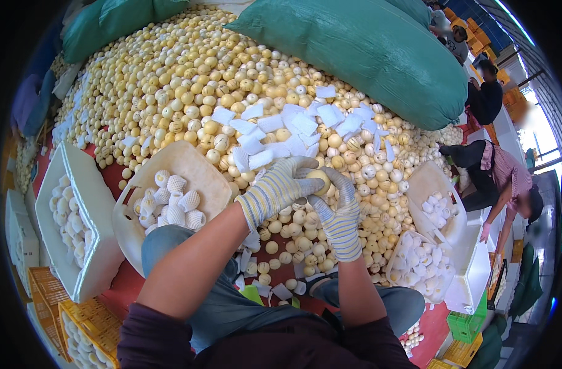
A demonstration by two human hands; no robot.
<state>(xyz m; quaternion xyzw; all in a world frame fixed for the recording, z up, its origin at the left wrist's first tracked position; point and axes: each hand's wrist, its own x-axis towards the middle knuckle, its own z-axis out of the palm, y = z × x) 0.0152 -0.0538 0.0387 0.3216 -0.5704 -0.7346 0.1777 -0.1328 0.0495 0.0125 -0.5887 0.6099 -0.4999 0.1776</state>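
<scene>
Both my hands wear white knit gloves with yellow and grey stripes. Between them is one round, pale yellow pepino melon [318, 182]. My left hand [281, 184] grips it from the left, its fingers bent around the top and side. From the right, the fingers and thumb of my right hand [340, 218] close on the same fruit. Just beyond my hands, flat white foam sleeves [270, 124] lie scattered over a big heap of loose pepino melons [189, 95], many with dark streaks. Part of the fruit in my grip is hidden by the gloves.
Left of my knees stand a cream tub [221, 178] of foam-wrapped fruit and a white foam box [99, 270]. More tubs [416, 178] of wrapped fruit stand to the right. Large green sacks [367, 58] rest on the heap. Several people work at the far right.
</scene>
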